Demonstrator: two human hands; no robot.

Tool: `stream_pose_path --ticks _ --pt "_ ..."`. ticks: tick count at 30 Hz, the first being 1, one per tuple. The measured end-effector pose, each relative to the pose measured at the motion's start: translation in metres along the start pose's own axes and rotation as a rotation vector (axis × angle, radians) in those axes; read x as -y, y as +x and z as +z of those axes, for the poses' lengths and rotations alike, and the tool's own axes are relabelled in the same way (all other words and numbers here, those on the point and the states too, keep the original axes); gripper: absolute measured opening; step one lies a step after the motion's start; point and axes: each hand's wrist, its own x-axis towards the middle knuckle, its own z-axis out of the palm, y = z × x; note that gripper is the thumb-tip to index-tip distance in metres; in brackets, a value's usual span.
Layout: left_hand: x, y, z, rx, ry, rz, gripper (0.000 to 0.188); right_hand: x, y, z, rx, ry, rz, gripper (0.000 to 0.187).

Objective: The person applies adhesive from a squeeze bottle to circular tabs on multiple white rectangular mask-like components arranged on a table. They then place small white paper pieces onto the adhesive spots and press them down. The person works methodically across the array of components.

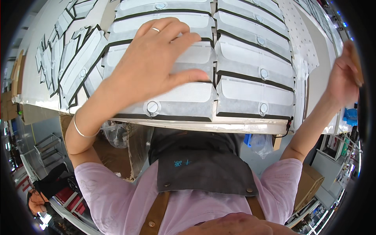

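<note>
Two columns of flat white-grey pieces cover the table before me. Each has a black edge strip, and many show a round pale disc. My left hand (pixel 156 58) hovers over or rests lightly on the left column (pixel 180 94), palm down, its fingers apart and nothing seen in it. A ring and a bangle are on that arm. The right column (pixel 250 92) lies uncovered between my hands. At the far right my right hand (pixel 344 80) is raised near the picture's rim, slightly blurred. Its fingers are curled by a tan thing at the rim, too cut off to name.
More such pieces (pixel 76 66) lie in a loose overlapping pile on the left. A perforated white sheet (pixel 299 35) and narrow white strips (pixel 300 86) are to the right. Below the table edge hang clear plastic bags (pixel 261 145). A cardboard box (pixel 309 186) stands at lower right.
</note>
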Motion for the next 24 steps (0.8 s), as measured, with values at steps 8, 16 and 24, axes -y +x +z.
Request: stream_pose_path --ticks 8,16,24 --pt "0.036 0.022 0.024 0.155 -0.158 0.048 0.066 -0.128 -0.006 -0.053 -0.033 -0.772 0.17 0.041" --pt "0.042 0.02 0.025 0.169 -0.166 0.082 0.073 -0.152 -0.014 -0.044 0.02 -0.827 0.333 0.049" --pt "0.042 0.021 0.025 0.17 -0.178 0.094 0.074 -0.158 -0.004 -0.079 0.057 -0.933 0.186 0.05"
